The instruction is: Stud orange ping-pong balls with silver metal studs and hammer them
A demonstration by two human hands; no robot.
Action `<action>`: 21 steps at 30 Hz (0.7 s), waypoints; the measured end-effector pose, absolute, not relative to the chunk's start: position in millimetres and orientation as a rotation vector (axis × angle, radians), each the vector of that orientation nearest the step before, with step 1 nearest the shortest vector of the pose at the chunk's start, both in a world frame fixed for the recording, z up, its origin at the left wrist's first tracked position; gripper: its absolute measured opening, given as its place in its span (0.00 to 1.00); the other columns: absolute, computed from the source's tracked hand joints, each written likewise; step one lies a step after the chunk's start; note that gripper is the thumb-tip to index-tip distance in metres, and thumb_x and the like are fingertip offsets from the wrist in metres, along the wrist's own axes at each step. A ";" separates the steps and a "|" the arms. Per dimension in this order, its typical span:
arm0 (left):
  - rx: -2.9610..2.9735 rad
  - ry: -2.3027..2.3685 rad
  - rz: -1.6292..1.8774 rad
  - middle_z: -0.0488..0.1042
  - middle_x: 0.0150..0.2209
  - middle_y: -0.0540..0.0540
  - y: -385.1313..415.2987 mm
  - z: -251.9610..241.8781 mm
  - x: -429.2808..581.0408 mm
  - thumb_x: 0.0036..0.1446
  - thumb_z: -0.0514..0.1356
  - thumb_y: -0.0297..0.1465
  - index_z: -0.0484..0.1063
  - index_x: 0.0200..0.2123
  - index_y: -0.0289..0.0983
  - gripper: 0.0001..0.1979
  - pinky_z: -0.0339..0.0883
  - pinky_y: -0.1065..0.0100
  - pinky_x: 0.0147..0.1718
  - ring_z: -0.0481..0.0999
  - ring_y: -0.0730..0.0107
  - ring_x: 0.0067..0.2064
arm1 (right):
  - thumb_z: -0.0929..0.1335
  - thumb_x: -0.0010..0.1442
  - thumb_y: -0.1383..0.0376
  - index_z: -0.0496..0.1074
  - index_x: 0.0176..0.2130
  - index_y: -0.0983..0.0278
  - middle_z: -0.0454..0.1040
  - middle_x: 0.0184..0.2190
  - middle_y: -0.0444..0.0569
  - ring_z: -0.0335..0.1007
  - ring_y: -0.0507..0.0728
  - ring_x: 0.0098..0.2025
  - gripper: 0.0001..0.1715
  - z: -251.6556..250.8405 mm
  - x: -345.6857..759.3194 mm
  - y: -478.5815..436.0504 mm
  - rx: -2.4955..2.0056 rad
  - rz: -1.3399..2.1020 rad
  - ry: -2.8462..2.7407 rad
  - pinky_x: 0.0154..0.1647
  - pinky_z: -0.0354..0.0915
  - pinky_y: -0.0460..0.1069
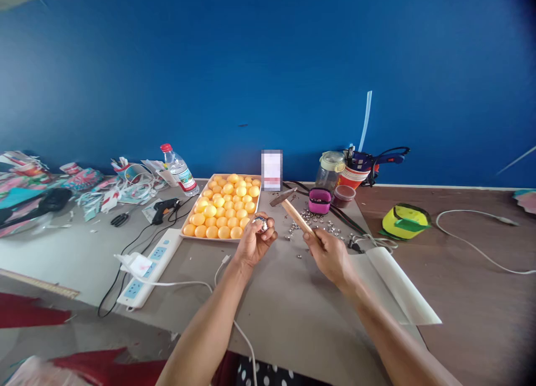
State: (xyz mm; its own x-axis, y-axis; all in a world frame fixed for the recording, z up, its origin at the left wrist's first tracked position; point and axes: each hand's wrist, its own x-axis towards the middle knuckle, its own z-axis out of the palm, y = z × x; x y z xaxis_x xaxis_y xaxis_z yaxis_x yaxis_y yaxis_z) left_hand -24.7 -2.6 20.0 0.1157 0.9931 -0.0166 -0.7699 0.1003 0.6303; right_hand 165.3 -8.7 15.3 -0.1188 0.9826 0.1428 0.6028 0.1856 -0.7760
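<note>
My left hand (254, 242) is raised over the grey mat, its fingers curled round a small shiny metal piece (262, 223). My right hand (330, 255) grips the wooden handle of a small hammer (288, 204), whose metal head points up and to the left, close to my left hand. Several small metal bits (319, 221) lie scattered on the mat just beyond the hammer. A tray (189, 217) full of orange balls (226, 206) sits right behind my left hand.
A white power strip (147, 267) with cables lies at the left, near a black glue gun (164, 208), scissors (120, 219) and a water bottle (180, 171). A pink tub (320, 200), jar (330, 171), paper cup (352, 175), yellow-green object (405, 220) and white sheet (397, 285) are at the right.
</note>
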 end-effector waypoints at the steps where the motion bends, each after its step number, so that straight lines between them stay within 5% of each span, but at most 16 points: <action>1: 0.543 0.512 1.385 0.63 0.29 0.52 -2.5 20.0 -24.7 0.46 0.62 0.30 0.64 0.33 0.36 0.10 0.55 0.75 0.26 0.52 0.85 0.21 | 0.59 0.58 0.51 0.58 0.23 0.61 0.63 0.17 0.41 0.56 0.50 0.20 0.20 15.1 165.4 -8.8 -1.491 0.740 -1.805 0.22 0.51 0.44; 14: 0.472 0.419 1.410 0.65 0.30 0.51 0.8 15.2 -24.3 0.49 0.62 0.31 0.66 0.34 0.35 0.09 0.54 0.77 0.24 0.55 0.86 0.21 | 0.59 0.58 0.52 0.59 0.23 0.62 0.64 0.16 0.42 0.57 0.50 0.20 0.20 15.2 165.6 -7.6 -1.474 0.762 -1.793 0.21 0.51 0.44; 18: 0.440 0.411 1.396 0.70 0.33 0.44 0.4 17.5 -22.8 0.51 0.58 0.45 0.69 0.40 0.34 0.21 0.60 0.72 0.27 0.63 0.78 0.25 | 0.59 0.58 0.52 0.59 0.23 0.62 0.64 0.16 0.42 0.56 0.50 0.19 0.20 14.2 166.2 -6.9 -1.460 0.761 -1.793 0.21 0.50 0.44; 21: 0.411 0.443 1.375 0.72 0.38 0.40 1.2 19.7 -23.5 0.53 0.54 0.44 0.68 0.46 0.35 0.23 0.63 0.68 0.31 0.69 0.73 0.30 | 0.59 0.58 0.52 0.59 0.23 0.62 0.65 0.16 0.42 0.57 0.50 0.19 0.20 14.3 166.5 -7.2 -1.459 0.766 -1.789 0.21 0.51 0.44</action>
State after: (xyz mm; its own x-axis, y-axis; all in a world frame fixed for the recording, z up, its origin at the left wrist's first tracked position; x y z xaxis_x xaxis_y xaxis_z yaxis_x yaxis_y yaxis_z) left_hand -23.5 1.2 19.7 0.1386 0.9885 -0.0611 -0.8382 0.1500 0.5244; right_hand 166.5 -7.2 14.3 -0.1259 0.9811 0.1469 0.5707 0.1927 -0.7982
